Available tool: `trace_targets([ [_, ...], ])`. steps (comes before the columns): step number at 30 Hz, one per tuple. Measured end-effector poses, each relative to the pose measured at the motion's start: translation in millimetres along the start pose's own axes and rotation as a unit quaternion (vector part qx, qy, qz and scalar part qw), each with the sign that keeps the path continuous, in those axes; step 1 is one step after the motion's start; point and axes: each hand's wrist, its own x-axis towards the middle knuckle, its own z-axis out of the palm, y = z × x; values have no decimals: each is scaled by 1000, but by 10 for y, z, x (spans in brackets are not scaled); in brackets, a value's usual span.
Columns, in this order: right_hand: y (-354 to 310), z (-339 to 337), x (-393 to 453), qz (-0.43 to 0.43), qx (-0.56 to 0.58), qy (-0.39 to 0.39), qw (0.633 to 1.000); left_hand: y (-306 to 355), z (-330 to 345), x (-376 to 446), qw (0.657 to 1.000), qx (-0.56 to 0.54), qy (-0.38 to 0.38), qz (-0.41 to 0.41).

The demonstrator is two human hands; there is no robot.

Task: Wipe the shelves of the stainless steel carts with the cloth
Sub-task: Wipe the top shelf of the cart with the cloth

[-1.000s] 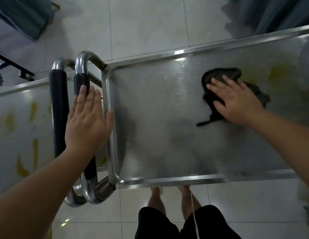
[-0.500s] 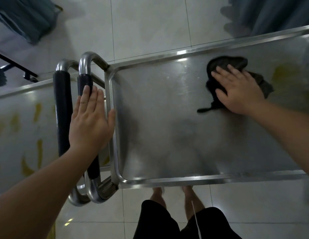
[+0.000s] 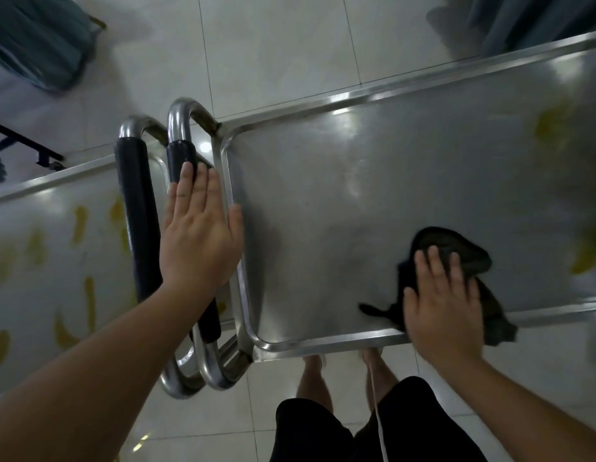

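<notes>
At the far left a second steel cart's shelf (image 3: pixel 56 248) shows as a shallow tray with a raised rim; yellow smears are spread across its surface, and nothing else lies in it; its handle (image 3: pixel 138 221), sleeved in black foam, runs along its right end. Just beside that is the black-sleeved handle (image 3: pixel 181 158) of the right-hand cart; the left hand (image 3: pixel 200 241) lies flat over it, fingers straight and together, thumb out toward the tray rim, gripping nothing. Next comes the right-hand cart's top shelf (image 3: pixel 339 211), another rimmed steel tray; most of its surface is bare, dull metal, with yellow smears toward its far right side. The dark cloth (image 3: pixel 456 251) lies in this tray close to the near rim, bunched, one end trailing over that rim at the right; the right hand (image 3: pixel 443 301) presses down on it with flat, slightly spread fingers, its heel over the rim, not curled round the fabric. Below, the person's black shorts (image 3: pixel 323 435) and bare feet stand on pale floor tiles (image 3: pixel 273 55). No brand, label or writing can be read anywhere.
</notes>
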Motion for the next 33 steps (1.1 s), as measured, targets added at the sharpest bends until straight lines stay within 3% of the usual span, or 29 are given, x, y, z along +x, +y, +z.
trace_targets([
  [5, -1513, 306, -392, -168, 56, -22, 984, -14, 16, 4, 1000, 4, 7, 0],
  [9, -2265, 401, -493, -410, 72, -77, 906, -26, 34, 9, 1000, -7, 14, -1],
  [11, -2323, 415, -462, -449, 51, -70, 889, -33, 49, 7, 1000, -7, 16, 1],
  [14, -2037, 395, -387, -356, 62, -27, 932, -40, 68, 13, 1000, -9, 15, 3],
  [18, -1026, 205, -38, -226, 36, 49, 972, -55, 70, 11, 1000, -23, 20, 7],
  [24, 460, -250, 673, 50, 50, 34, 997, -52, 56, 0, 999, -37, 11, 13],
  [26, 422, -304, 801, 121, 65, 31, 990, -60, 55, 9, 999, -32, 12, 14],
  [29, -155, -243, 803, 191, 87, 54, 976, -59, 38, 10, 999, -30, 6, 14],
  [33, -1142, -55, 620, 79, 66, 62, 993, -65, 33, 18, 999, -34, 10, 17],
])
